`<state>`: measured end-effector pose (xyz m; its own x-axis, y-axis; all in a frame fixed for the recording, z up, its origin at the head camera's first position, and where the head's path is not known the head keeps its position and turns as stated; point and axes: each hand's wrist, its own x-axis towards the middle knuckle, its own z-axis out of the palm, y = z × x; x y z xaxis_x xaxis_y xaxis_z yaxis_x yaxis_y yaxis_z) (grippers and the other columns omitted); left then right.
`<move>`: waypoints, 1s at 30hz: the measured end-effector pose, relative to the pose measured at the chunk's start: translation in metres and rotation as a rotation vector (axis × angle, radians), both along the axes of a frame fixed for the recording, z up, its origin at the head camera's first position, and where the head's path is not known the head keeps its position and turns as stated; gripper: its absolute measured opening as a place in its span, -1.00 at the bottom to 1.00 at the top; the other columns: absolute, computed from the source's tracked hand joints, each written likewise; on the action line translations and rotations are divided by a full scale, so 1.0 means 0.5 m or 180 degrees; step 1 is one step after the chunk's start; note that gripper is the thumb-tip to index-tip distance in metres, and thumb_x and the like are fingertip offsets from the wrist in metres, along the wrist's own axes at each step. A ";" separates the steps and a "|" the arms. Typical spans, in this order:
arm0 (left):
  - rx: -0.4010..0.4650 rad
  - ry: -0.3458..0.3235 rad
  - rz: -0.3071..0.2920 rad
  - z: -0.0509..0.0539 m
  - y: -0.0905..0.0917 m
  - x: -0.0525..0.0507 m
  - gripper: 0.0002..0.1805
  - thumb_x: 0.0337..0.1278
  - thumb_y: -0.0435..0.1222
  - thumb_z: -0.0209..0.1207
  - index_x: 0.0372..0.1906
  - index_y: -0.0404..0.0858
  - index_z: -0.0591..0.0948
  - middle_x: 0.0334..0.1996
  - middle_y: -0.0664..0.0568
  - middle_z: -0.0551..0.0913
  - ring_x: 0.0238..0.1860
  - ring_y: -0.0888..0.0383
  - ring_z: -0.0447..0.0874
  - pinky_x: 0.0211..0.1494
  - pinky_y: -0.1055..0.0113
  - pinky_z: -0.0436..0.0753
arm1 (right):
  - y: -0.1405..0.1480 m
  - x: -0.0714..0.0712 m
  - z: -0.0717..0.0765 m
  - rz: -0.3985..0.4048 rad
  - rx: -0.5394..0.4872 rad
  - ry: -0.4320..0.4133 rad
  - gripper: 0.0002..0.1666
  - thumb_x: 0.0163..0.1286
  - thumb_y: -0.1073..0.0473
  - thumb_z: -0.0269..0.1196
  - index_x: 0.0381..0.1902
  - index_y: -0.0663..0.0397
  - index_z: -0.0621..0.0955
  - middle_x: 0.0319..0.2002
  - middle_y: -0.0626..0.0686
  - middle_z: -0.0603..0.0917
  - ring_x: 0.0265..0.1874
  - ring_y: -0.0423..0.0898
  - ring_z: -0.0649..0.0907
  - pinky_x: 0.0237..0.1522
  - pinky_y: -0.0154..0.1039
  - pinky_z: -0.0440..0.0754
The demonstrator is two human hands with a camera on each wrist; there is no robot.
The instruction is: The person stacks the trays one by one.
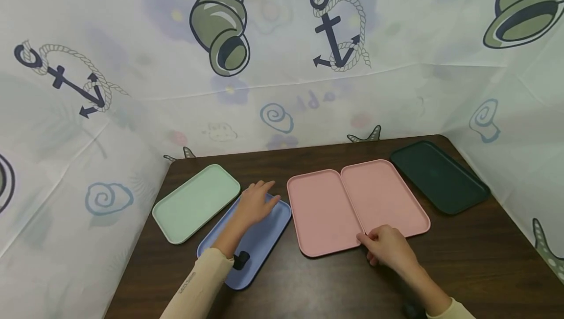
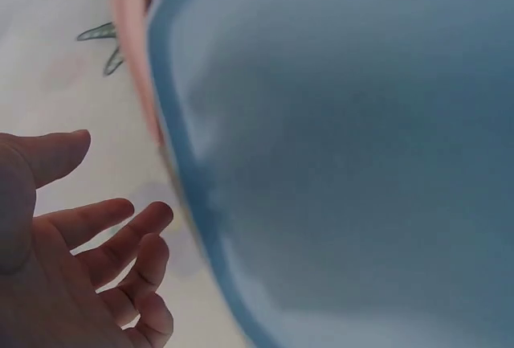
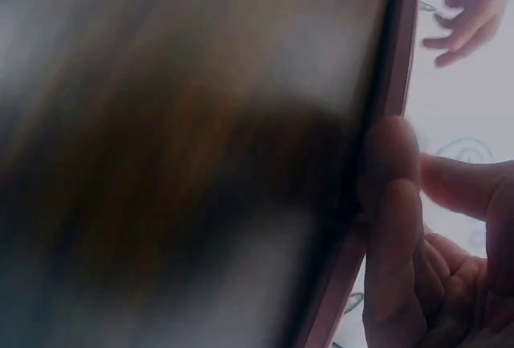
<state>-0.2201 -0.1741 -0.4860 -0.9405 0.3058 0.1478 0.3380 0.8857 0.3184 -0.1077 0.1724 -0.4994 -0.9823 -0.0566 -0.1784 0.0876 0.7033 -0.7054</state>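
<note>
Two pink trays, the left pink tray point(image 1: 326, 211) and the right pink tray point(image 1: 383, 196), lie side by side with their long edges meeting. At the near end of that seam, my right hand point(image 1: 389, 248) pinches the rim of the left one between thumb and fingers; the right wrist view shows the fingers point(image 3: 393, 259) against the pink rim point(image 3: 401, 67). My left hand point(image 1: 255, 204) is over the far part of a blue tray point(image 1: 264, 238), fingers spread and loosely bent, holding nothing. In the left wrist view the blue tray point(image 2: 337, 163) fills the right side.
A pale green tray point(image 1: 198, 204) lies slanted at the table's left. The dark green tray point(image 1: 440, 177) is at the far right corner. Brown wood table point(image 1: 317, 284) shows in front of the trays. Patterned white cloth point(image 1: 282, 64) hangs behind and at the sides.
</note>
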 end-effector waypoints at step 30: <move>0.0095 -0.0669 0.0209 -0.025 0.098 -0.096 -0.84 0.21 -0.36 0.06 -0.29 -0.21 0.65 -0.52 0.05 0.59 -0.43 0.05 0.55 -0.22 0.04 0.51 | -0.043 -0.003 -0.006 -0.0120 0.0252 0.0358 -0.86 0.18 0.25 0.30 -0.57 0.07 0.69 -0.81 -0.17 0.58 -0.76 -0.22 0.56 -0.64 -0.22 0.35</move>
<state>-0.2679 -0.1250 -0.4986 -0.9693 0.2415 -0.0454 0.2035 0.8927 0.4020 -0.1092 0.1509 -0.5027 -0.9975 -0.0092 -0.0696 0.0387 0.7549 -0.6547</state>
